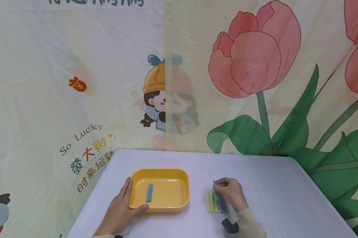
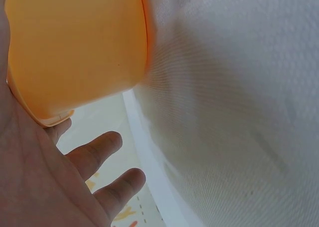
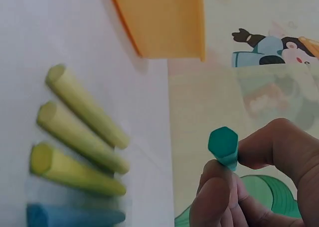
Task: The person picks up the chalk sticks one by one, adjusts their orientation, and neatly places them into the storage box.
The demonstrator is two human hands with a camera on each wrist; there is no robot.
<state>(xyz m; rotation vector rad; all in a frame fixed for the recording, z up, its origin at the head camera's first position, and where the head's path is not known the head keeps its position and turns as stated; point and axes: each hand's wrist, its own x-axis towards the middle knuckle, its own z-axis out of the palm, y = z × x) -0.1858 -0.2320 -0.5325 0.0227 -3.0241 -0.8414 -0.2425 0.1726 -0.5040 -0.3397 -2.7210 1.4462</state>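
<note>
A yellow tray (image 1: 167, 209) stands on the table, with a purple chalk stick (image 1: 148, 192) and a teal chalk stick (image 1: 150, 192) side by side inside it. My left hand (image 1: 121, 205) rests against the tray's left side, thumb at the front rim and fingers extended, two of them spread below the rim in the left wrist view. Between thumb and fingers, my right hand (image 1: 231, 192) pinches another teal six-sided chalk stick (image 3: 223, 142), raised over the table. Beside that hand several yellow-green chalk sticks (image 3: 82, 126) and a blue one (image 3: 75, 216) lie in a row.
A white cloth (image 1: 274, 198) covers the table. Behind it hangs a printed backdrop (image 1: 191, 39) with tulips and cartoon figures. A dark patch (image 1: 230, 226) shows by the right wrist.
</note>
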